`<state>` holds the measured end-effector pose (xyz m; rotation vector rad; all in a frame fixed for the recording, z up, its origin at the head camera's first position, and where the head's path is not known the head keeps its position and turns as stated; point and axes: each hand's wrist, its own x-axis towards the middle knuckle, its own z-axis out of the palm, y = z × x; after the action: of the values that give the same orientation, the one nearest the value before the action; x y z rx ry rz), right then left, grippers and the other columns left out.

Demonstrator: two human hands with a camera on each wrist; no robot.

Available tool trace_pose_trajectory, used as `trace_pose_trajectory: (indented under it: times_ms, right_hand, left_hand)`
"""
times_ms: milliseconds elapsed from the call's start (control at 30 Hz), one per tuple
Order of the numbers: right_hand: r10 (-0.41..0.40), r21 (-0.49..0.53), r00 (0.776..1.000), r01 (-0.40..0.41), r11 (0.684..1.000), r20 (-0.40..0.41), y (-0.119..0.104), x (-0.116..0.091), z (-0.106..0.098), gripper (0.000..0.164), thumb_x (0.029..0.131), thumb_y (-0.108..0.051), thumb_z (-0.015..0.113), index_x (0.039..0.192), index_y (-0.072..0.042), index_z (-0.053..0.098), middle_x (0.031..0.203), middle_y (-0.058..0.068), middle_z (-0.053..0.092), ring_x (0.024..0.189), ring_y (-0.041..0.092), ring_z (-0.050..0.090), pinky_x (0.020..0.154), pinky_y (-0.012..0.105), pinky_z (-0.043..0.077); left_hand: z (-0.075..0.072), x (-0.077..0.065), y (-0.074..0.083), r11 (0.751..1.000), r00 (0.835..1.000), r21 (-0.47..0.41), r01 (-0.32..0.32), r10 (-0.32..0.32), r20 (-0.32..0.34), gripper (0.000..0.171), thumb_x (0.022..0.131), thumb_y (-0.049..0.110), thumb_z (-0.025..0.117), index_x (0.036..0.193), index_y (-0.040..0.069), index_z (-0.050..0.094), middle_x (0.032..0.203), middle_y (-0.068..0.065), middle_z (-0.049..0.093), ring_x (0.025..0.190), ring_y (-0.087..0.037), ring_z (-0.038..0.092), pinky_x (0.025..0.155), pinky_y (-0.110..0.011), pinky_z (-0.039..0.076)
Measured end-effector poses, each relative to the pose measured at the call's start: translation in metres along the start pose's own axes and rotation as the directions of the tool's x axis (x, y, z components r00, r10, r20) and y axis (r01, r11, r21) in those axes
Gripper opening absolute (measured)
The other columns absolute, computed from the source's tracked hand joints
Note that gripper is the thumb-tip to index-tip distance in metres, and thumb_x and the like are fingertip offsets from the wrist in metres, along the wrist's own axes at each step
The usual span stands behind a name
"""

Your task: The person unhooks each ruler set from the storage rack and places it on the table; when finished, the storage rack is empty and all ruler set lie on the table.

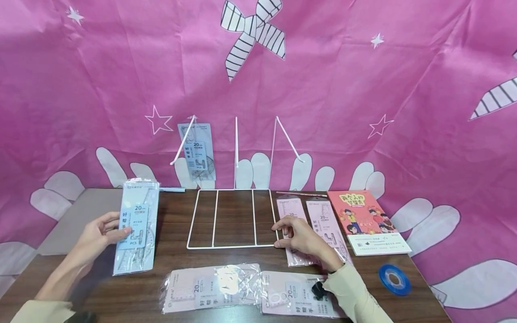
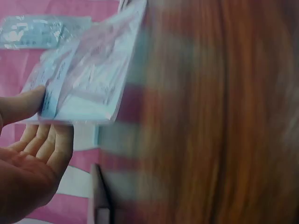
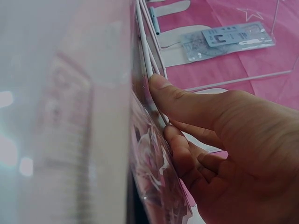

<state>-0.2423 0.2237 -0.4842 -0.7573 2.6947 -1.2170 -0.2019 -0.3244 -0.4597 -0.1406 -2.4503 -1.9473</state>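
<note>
In the head view my left hand (image 1: 98, 234) holds a blue plastic-sleeved ruler set (image 1: 139, 197) by its left edge, thumb in front, upright above the table's left side. The left wrist view shows the same ruler set (image 2: 100, 74) between thumb and fingers. A white wire display rack (image 1: 234, 246) stands mid-table with three upper arms. From its left arm hangs another blue ruler set (image 1: 206, 134), also seen in the right wrist view. My right hand (image 1: 300, 235) pinches the right side of the rack's base; thumb and fingertips meet the wire (image 3: 147, 58) in the right wrist view.
Two pink ruler sets (image 1: 291, 206) lie right of the rack, partly under my right arm. Two more pink packs (image 1: 186, 291) lie along the front. A red book (image 1: 355, 215), blue tape roll (image 1: 395, 279), grey laptop-like slab (image 1: 81, 215) and blue pen (image 1: 173, 189) surround them.
</note>
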Motion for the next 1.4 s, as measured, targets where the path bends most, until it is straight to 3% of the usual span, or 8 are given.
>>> trace_pose_trajectory:
  times_ms: [267,400,567,700,900,967,1200,1400]
  right_hand:
    - [0.005,0.009,1.0,-0.005,1.0,-0.005,0.001,0.001,0.0,0.038,0.077,-0.014,0.094,0.11,-0.006,0.077,0.081,0.004,0.061,0.071,0.016,0.055,0.062,0.023,0.046]
    - [0.002,0.005,1.0,-0.002,1.0,-0.003,0.002,0.002,0.0,0.038,0.077,-0.014,0.094,0.11,-0.006,0.077,0.081,0.004,0.061,0.07,0.016,0.055,0.061,0.023,0.046]
    - [-0.002,0.0,1.0,0.002,1.0,-0.004,0.002,0.002,-0.001,0.038,0.077,-0.015,0.094,0.11,-0.007,0.077,0.081,0.004,0.061,0.07,0.014,0.054,0.061,0.023,0.046]
    - [-0.006,0.003,1.0,0.006,1.0,-0.006,0.003,0.001,-0.001,0.038,0.077,-0.015,0.094,0.11,-0.007,0.077,0.081,0.004,0.061,0.07,0.014,0.054,0.061,0.023,0.046]
    - [-0.007,0.003,1.0,0.007,1.0,-0.001,0.003,0.002,0.0,0.038,0.077,-0.014,0.094,0.11,-0.007,0.077,0.081,0.004,0.061,0.069,0.013,0.054,0.061,0.023,0.046]
    - [-0.007,0.003,1.0,0.007,1.0,-0.002,0.002,0.002,-0.001,0.038,0.077,-0.014,0.094,0.111,-0.006,0.077,0.081,0.005,0.061,0.069,0.013,0.053,0.061,0.023,0.046]
    - [0.002,0.012,1.0,-0.002,1.0,0.002,0.002,0.001,-0.001,0.038,0.077,-0.015,0.094,0.111,-0.006,0.077,0.082,0.005,0.061,0.07,0.013,0.054,0.062,0.023,0.046]
    - [0.005,0.009,1.0,-0.005,1.0,0.0,0.002,0.001,0.0,0.038,0.077,-0.014,0.094,0.11,-0.007,0.077,0.081,0.004,0.061,0.07,0.013,0.053,0.062,0.023,0.046]
  left_hand:
    - [-0.015,0.011,-0.01,0.987,0.997,0.147,0.058,-0.064,0.036,0.032,0.098,0.007,0.071,0.128,0.008,0.06,0.1,0.018,0.076,0.085,-0.008,0.074,0.076,-0.019,0.054]
    - [-0.017,0.014,-0.013,0.979,0.994,0.181,0.099,-0.105,0.023,0.043,0.096,0.008,0.074,0.133,-0.006,0.055,0.096,0.016,0.076,0.083,-0.008,0.073,0.075,-0.019,0.054]
    - [-0.017,0.02,-0.01,0.954,0.993,0.275,0.117,-0.118,-0.012,0.062,0.093,0.014,0.08,0.139,-0.015,0.049,0.092,0.015,0.074,0.079,-0.002,0.067,0.071,-0.018,0.054]
    - [-0.017,0.027,-0.009,0.929,0.993,0.351,0.118,-0.12,-0.017,0.069,0.09,0.015,0.083,0.141,-0.017,0.049,0.094,0.004,0.075,0.079,0.0,0.064,0.069,-0.02,0.056]
    - [-0.014,0.033,-0.009,0.907,0.994,0.41,0.099,-0.106,-0.007,0.066,0.088,0.007,0.084,0.136,-0.022,0.05,0.096,-0.014,0.074,0.072,-0.005,0.065,0.065,-0.023,0.058]
    - [-0.014,0.035,-0.009,0.89,0.996,0.447,0.087,-0.092,-0.012,0.065,0.087,0.006,0.084,0.135,-0.023,0.051,0.096,-0.015,0.073,0.071,-0.005,0.063,0.063,-0.022,0.056]
    - [-0.017,0.037,-0.002,0.793,0.996,0.603,0.083,-0.058,-0.061,0.064,0.083,0.011,0.088,0.128,-0.021,0.057,0.089,-0.012,0.073,0.075,-0.011,0.062,0.061,-0.021,0.043]
    - [-0.018,0.032,-0.002,0.757,0.996,0.65,0.064,-0.012,-0.084,0.062,0.079,0.01,0.09,0.124,-0.02,0.061,0.087,-0.014,0.074,0.077,-0.017,0.066,0.062,-0.023,0.043]
